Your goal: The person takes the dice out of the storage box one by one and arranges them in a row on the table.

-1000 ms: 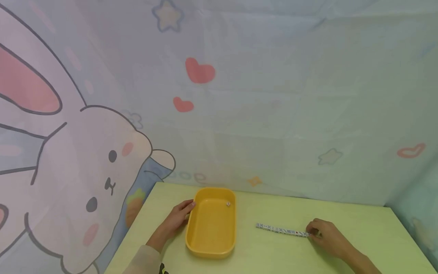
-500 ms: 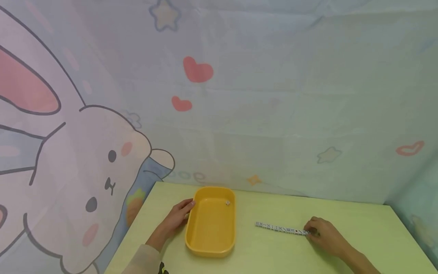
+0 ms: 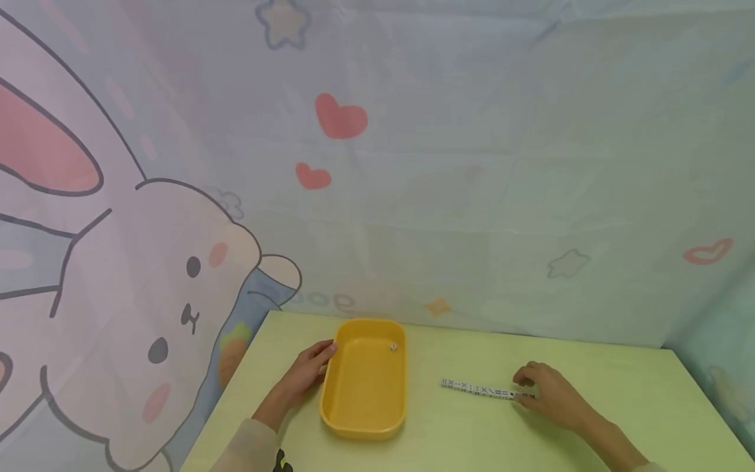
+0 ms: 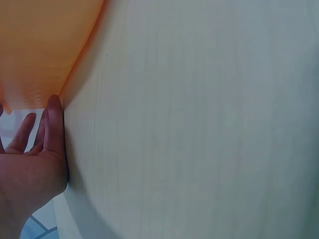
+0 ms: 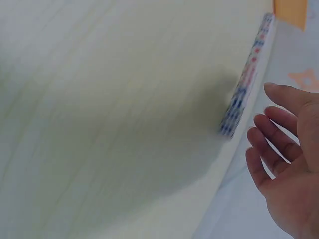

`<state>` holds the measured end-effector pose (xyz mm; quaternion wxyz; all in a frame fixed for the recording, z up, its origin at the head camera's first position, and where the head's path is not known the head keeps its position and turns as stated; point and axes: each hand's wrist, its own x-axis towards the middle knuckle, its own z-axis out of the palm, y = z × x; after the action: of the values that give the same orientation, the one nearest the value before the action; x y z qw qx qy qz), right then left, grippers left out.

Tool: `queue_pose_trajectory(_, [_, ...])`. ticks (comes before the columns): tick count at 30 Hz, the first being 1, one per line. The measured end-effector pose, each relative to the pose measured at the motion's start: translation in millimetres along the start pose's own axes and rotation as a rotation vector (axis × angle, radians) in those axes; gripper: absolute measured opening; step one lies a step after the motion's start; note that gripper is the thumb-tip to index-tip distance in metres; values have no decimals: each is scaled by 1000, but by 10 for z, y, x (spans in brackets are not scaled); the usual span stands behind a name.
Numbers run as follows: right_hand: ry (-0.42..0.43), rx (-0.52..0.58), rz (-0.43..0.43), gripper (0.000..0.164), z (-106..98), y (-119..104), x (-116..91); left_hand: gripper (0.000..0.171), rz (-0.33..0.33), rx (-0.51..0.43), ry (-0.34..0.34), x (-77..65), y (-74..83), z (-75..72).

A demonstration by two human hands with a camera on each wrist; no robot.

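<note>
A yellow rectangular tray [image 3: 364,393] rests on the table, with one small white die [image 3: 393,346] inside near its far right corner. My left hand [image 3: 305,372] touches the tray's left side near the far end; in the left wrist view its fingers [image 4: 54,124] are fairly straight against the tray wall. To the right of the tray lies a straight row of white dice [image 3: 478,389] with dark and red pips. My right hand [image 3: 554,395] hovers at the row's right end, thumb and fingers apart, overlapping the last dice in the head view. Nothing shows between its fingers [image 5: 268,130].
The pale yellow-green table [image 3: 460,439] meets a hanging cloth backdrop [image 3: 472,164] along its far edge. A printed rabbit [image 3: 177,295] covers the cloth at the left. Between the tray and the dice row there is a strip of table.
Earlier my right fingers pinched at the row's right end; now they are spread and a little farther left, away from the dice. The left hand and tray stay in place.
</note>
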<state>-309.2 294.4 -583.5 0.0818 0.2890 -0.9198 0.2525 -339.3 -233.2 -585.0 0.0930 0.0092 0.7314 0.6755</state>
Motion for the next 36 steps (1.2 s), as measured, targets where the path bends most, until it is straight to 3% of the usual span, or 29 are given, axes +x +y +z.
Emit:
queue_pose_trajectory(13, [53,156,-95,20,386,-804,805,66,7,-8,-31,-26,20,10])
queue_pose_trajectory(20, [57,198,-73,19,549,-1081,1152,68,8,-12,-45,-17,8,-6])
queue_pose_trajectory(27, [78,157,-137,25,675,-1300,1481,66,7,0,-6,-23,14,-3])
queue_pose_trajectory(36, [-25,89,-204,31,809,-1541,1781,62,-1,-9,-3,-13,-11,-8])
